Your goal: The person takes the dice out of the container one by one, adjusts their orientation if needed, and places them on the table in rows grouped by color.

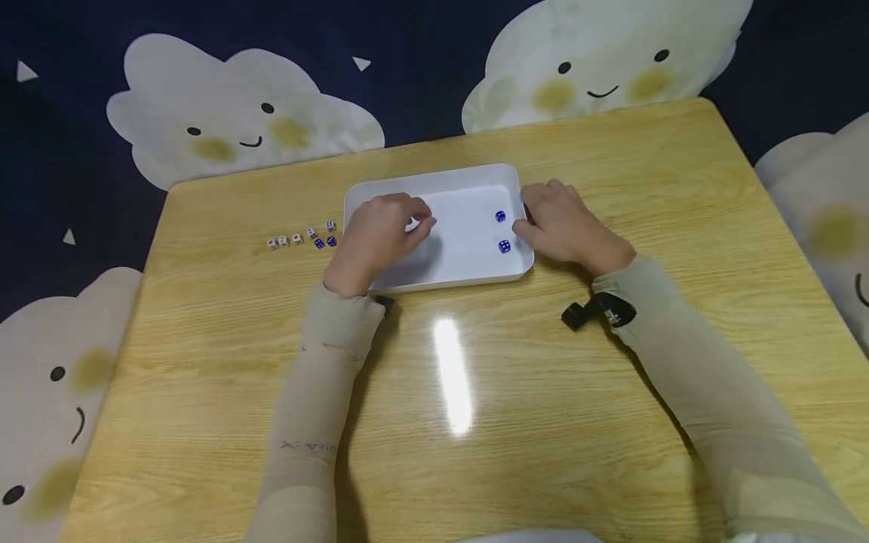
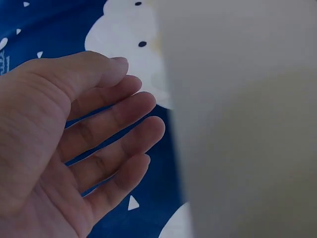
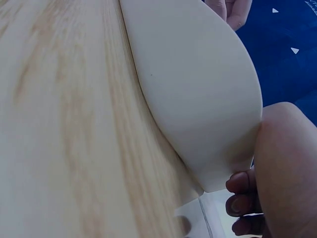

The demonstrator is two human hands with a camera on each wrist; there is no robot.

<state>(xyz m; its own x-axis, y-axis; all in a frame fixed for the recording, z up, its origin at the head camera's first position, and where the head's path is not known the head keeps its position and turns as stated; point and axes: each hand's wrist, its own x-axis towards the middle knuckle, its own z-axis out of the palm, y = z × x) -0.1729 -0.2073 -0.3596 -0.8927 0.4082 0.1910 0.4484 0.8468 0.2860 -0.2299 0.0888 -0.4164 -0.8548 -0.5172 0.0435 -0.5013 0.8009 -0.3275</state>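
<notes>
A shallow white tray (image 1: 462,277) lies on the table. My right hand (image 1: 560,222) grips its right end, the thumb over the rim and the other fingers against the outer wall, as the right wrist view shows. Above the left part of the tray hovers my left hand (image 1: 380,234), fingers loosely bent and nothing held in the left wrist view. Inside the tray at the right sit two blue dice, an upper blue die (image 1: 500,216) and a lower blue die (image 1: 505,246). A small pale thing beside the left fingers is mostly hidden.
Left of the tray, several white dice (image 1: 297,240) lie in a loose row on the wooden table (image 1: 434,452). Two blue dice (image 1: 320,243) are among them, close to the left hand. A dark cloth (image 1: 421,83) with cloud faces hangs behind the table.
</notes>
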